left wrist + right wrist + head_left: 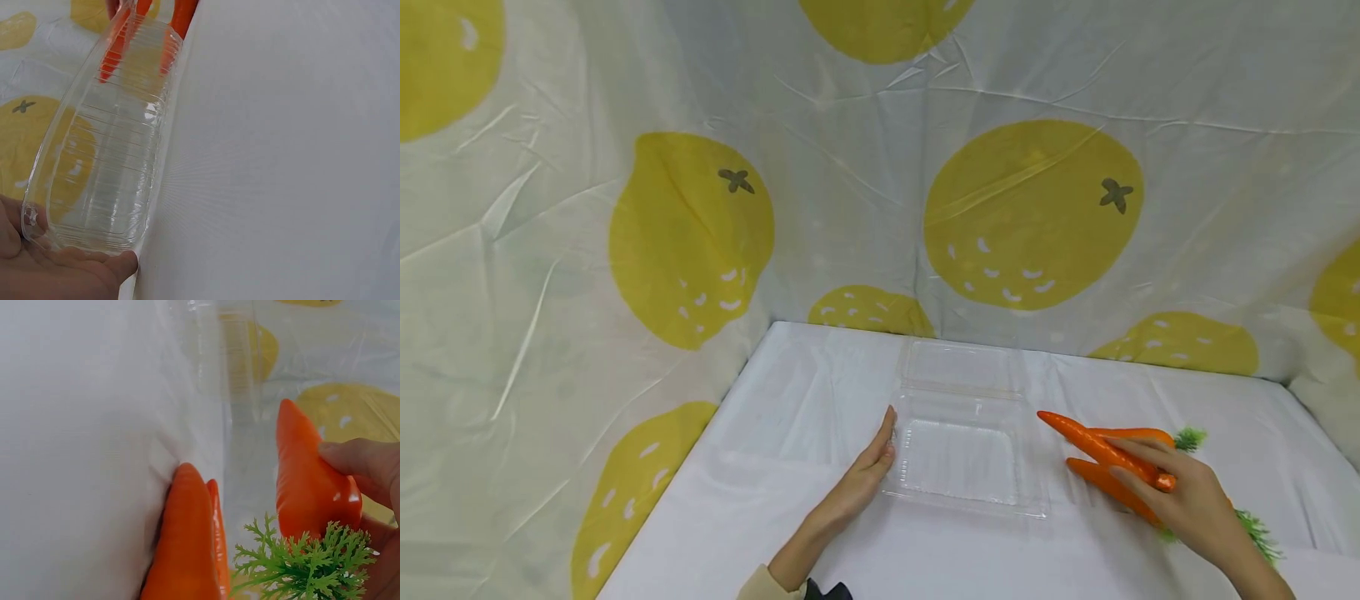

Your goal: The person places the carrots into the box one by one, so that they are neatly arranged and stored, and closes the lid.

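Observation:
A clear plastic clamshell box (958, 458) lies unfolded on the white-covered table, its lid (961, 367) laid back toward the far wall. At the box's left side, my left hand (859, 482) pinches the rim between thumb and fingers. My right hand (1195, 504) grips an orange toy carrot (312, 487) by its thick end, the tip pointing toward the box. Green plastic leaves (312, 562) sprout from that carrot in the right wrist view. Beneath it, two more carrots lie on the table, one behind (1138, 433) and one nearer (1101, 482), partly hidden by the hand.
White cloth covers the table (790, 417). A pale curtain (850, 167) printed with yellow lemons hangs along the back and left sides. The far table edge runs just behind the box's lid.

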A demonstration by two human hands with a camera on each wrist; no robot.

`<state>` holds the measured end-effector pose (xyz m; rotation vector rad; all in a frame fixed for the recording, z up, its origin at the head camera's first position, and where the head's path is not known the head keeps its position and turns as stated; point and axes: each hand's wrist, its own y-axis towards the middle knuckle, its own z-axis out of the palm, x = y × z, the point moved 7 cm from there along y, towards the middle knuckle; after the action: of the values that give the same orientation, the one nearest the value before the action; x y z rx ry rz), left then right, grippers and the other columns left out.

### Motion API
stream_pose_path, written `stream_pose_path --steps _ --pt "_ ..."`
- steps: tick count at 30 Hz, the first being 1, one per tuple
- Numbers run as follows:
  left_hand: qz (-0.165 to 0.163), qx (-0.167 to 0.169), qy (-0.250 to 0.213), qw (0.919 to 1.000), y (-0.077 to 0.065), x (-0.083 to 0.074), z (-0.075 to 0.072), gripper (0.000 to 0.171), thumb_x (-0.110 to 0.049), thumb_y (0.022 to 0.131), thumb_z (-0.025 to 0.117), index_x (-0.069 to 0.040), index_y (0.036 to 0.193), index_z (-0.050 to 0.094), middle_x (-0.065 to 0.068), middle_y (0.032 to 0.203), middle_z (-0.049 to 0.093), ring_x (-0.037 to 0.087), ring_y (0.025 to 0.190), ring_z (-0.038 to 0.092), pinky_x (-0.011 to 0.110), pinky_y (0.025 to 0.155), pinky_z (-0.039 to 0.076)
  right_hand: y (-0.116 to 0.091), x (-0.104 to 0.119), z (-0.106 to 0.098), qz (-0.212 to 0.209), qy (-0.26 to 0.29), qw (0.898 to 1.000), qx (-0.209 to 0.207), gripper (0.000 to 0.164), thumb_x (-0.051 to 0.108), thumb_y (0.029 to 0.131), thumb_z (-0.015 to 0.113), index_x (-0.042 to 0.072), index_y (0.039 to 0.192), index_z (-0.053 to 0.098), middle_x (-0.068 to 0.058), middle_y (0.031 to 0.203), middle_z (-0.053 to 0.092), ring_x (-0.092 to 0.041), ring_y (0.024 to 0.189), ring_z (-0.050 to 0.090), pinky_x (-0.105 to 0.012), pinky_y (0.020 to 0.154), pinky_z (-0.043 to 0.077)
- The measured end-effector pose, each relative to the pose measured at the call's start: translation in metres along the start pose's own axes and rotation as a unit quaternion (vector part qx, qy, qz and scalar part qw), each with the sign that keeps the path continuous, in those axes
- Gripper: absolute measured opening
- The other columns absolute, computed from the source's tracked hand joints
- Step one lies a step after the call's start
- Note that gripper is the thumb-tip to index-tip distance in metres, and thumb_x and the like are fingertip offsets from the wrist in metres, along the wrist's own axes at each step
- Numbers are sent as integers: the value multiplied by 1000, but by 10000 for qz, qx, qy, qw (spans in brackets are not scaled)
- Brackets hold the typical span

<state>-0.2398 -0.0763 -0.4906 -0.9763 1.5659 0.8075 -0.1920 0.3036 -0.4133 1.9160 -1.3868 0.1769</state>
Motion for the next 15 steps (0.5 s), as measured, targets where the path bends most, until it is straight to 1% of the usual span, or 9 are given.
stream_pose_path --steps 4,7,9,11,15 --pt "-23 -38 21 10000 -1 0 0 61 -13 114 27 -14 167 -3 12 175 -3 33 162 -4 53 128 -1 7 4 3 -35 122 9999 80 42 7 84 86 19 123 77 4 110 72 13 91 55 -6 66 46" --pt "-44 -59 45 10000 -1 0 -1 61 -13 114 28 -14 168 -2 12 176 -2 32 162 -3 53 129 0 12 10 6 -257 266 9993 70 44 2 82 85 16 123 77 7 111 72 9 87 54 -11 63 44" --pt "-48 -56 48 10000 -1 0 -1 61 -14 114 28 -14 168 -2 11 176 -2 31 162 -4 53 129 0 16 14 9 -408 343 9985 101 45 0 82 85 15 124 76 9 111 71 9 89 55 -11 63 44" --pt "-48 -46 41 10000 -1 0 -1 61 -14 114 28 -14 167 -2 10 176 -3 30 162 -4 52 129 0 20 17 12 -521 413 9976 174 46 -1 82 84 15 125 76 8 112 73 8 90 57 -12 65 44" --pt "-36 -23 13 10000 -2 -1 -1 61 -14 114 28 -13 167 -3 10 176 -3 30 162 -4 53 129 0 28 23 20 -555 399 9971 346 46 3 84 84 18 127 75 3 113 74 8 92 60 -10 68 48"
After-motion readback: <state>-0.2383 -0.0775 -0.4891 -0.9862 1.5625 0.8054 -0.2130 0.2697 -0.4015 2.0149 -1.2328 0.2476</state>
